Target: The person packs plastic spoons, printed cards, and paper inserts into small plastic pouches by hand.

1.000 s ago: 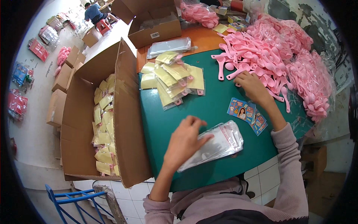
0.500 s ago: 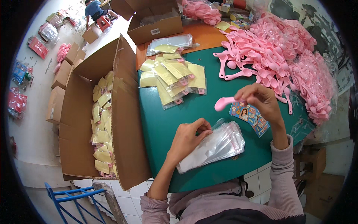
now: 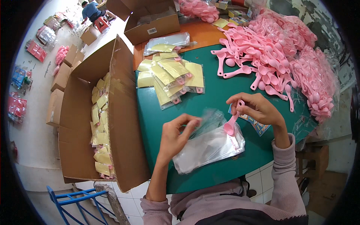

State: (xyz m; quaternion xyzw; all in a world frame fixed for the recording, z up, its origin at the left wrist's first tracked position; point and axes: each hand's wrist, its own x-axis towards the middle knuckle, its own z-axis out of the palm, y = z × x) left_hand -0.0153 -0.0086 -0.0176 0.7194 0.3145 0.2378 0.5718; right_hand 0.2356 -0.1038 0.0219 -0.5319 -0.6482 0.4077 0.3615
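Note:
My right hand [image 3: 258, 109] grips a pink plastic spoon [image 3: 232, 122] by its handle, bowl pointing down over a stack of clear plastic bags [image 3: 208, 148] on the green table [image 3: 210, 95]. My left hand [image 3: 176, 134] pinches one clear bag [image 3: 210, 119] at its edge and lifts it off the stack, just left of the spoon. Small printed picture cards [image 3: 256, 124] lie on the table under my right hand.
A heap of pink spoons [image 3: 262, 48] fills the table's far right. Packed yellow-card bags [image 3: 170, 77] lie at the far left of the table; more fill a large open cardboard box [image 3: 101, 112] on the left. Other boxes and a seated person [image 3: 92, 11] are farther off.
My right hand took a pink spoon from the heap and brought it toward the bags. My left hand lifted one clear bag up off the stack.

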